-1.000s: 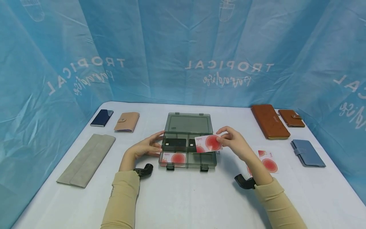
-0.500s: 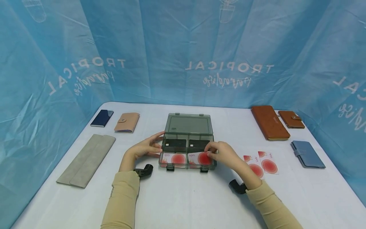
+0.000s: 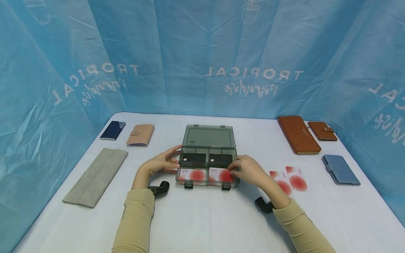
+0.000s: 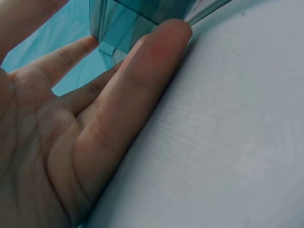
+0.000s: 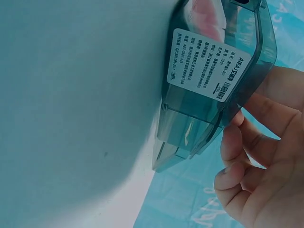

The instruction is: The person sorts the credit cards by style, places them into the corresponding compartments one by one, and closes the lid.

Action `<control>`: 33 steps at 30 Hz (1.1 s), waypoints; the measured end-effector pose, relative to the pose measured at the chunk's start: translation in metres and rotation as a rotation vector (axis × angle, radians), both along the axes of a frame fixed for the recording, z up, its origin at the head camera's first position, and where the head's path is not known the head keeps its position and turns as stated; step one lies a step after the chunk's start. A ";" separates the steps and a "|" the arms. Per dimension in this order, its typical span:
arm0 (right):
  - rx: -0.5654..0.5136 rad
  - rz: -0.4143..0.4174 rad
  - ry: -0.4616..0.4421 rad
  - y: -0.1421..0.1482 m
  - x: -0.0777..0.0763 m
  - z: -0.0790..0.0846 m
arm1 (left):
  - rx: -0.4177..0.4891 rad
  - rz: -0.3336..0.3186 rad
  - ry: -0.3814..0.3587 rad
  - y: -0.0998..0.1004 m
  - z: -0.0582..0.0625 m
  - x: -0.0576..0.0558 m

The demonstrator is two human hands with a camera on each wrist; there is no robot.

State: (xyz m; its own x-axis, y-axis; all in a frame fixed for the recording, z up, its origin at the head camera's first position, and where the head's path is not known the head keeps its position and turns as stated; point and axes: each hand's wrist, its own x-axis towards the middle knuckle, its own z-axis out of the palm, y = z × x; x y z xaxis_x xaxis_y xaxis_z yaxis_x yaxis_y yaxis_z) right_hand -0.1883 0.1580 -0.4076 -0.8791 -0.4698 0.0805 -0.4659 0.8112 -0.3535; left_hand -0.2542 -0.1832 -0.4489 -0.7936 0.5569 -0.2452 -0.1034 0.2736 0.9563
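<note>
A translucent grey-green plastic box (image 3: pixel 207 183) stands with its lid raised at the back. Its two rear compartments hold black cards, such as the left black card (image 3: pixel 194 160). In the front left compartment lies a red-and-white card (image 3: pixel 192 174). My right hand (image 3: pixel 248 169) reaches over the box's right rim and holds the right edge of another red-and-white card (image 3: pixel 217 174), which lies in the front right compartment. Its fingertips are hidden behind the wall in the right wrist view. My left hand (image 3: pixel 161 161), fingers extended, touches the box's left side.
Two red-and-white cards (image 3: pixel 298 182) lie right of the box. A navy card holder (image 3: pixel 112 130), tan wallet (image 3: pixel 140 135) and grey sleeve (image 3: pixel 95 177) are on the left. Brown wallets (image 3: pixel 299 135) and a blue wallet (image 3: pixel 340 169) lie right. A blue curtain (image 3: pixel 190 52) hangs behind.
My right hand has lowered the red-and-white card from above the box into the front right compartment, where it has settled flatter. My left hand has stayed at the box's left side.
</note>
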 end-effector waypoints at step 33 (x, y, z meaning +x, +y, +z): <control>0.099 -0.235 -0.306 0.143 0.013 0.000 | -0.007 0.021 -0.005 0.001 0.000 0.000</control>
State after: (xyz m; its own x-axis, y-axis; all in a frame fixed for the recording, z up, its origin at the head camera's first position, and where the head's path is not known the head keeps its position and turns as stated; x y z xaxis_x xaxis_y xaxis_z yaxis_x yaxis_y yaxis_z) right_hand -0.1752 0.3008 -0.4073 -0.9400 -0.2454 -0.2372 -0.1489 0.9203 -0.3618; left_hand -0.2543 -0.1819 -0.4486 -0.8039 0.5381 -0.2532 -0.1141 0.2783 0.9537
